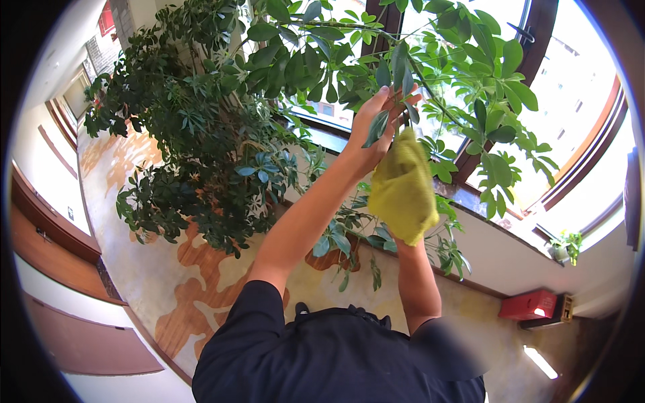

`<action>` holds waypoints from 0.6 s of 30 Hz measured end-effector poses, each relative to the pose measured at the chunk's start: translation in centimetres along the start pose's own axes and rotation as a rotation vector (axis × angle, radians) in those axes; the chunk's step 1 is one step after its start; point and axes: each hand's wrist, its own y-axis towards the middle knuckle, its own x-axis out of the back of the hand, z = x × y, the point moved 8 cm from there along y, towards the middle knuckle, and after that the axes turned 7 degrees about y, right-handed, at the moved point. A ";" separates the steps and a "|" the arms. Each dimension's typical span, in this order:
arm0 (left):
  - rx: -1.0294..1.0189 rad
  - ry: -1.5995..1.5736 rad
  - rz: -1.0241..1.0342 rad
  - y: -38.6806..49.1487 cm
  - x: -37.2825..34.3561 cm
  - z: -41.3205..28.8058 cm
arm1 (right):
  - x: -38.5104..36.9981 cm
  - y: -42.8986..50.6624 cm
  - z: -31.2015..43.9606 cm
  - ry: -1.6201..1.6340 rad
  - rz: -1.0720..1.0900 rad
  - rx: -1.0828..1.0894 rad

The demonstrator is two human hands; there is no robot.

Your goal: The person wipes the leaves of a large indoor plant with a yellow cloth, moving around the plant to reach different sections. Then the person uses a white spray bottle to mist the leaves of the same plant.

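A tall, leafy umbrella plant (schefflera) (201,126) stretches over the upper middle, its long branch (436,98) arching to the right. My left hand (373,118) is raised under this branch, its thumb and fingers around a drooping cluster of leaves (377,129). Just below, a yellow cloth (403,186) covers my right hand and hangs down to my right wrist (409,248). The fingers of the right hand are hidden beneath the cloth, which is slightly blurred and close to the left hand's palm.
Dark-framed windows (539,55) with a handle (521,33) stand behind the branch. A small potted plant (565,246) sits on the sill at right. Below it, a red box (527,305) lies near the wall beside a crate (567,308). Patterned floor (201,282) spreads beneath me.
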 end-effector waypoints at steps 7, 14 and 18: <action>0.052 -0.111 0.013 -1.0 -0.6 0.2 | 2.7 5.8 1.4 0.508 -0.153 0.165; -0.018 0.199 0.023 -3.7 -1.4 -0.3 | -0.7 9.1 2.0 0.459 -0.071 0.242; 0.019 0.186 -0.018 -2.9 -1.5 -0.2 | 0.7 10.1 0.8 0.486 -0.106 0.051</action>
